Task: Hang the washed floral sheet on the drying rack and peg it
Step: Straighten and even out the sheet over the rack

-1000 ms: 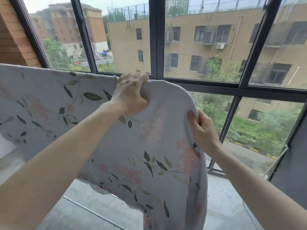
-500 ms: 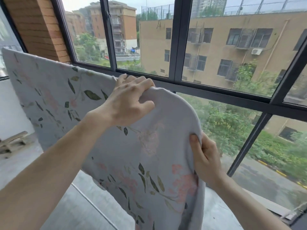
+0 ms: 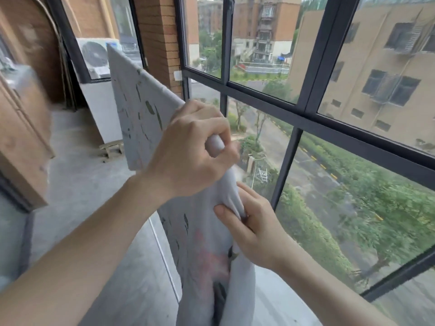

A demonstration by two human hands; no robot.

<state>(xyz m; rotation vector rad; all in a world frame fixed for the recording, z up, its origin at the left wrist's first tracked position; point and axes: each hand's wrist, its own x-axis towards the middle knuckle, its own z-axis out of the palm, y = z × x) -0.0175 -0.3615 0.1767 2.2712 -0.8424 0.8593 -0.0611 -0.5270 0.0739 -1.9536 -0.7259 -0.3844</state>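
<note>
Far left of the grip: blurred wooden panelling (image 3: 21,128) leaning at the frame edge, grey concrete floor (image 3: 77,189) below it. Further back, an air-conditioner unit (image 3: 96,55) behind dark-framed glass, beside a brick pillar (image 3: 157,43). Low on the floor, behind the cloth's far edge, a small wooden piece (image 3: 113,147) — too blurred to identify.

Up-left of the grip: floral sheet (image 3: 136,118) stretched in a taut, flat plane, pale grey with dark leaf marks, top edge running diagonally down into the upper fist.

At the grip itself: left hand (image 3: 190,151) closed tight, fingers curled over the sheet's top edge, a bunch of fabric showing between thumb and forefinger. Forearm reaching in from the lower-left corner.

Just below and right of that fist: right hand (image 3: 251,227), thumb and fingers pinching a gathered fold of the same sheet, fabric creased under the thumb. The two hands close together, nearly touching, cloth drawn between them.

Beneath both grips: remainder of the sheet hanging in loose folds toward the bottom of the frame, pink flower print and dark leaves visible on it.

Right of the grip: dark window frame (image 3: 313,74) with large panes — outside, beige and brick apartment blocks, a road, green hedges and trees.
</note>
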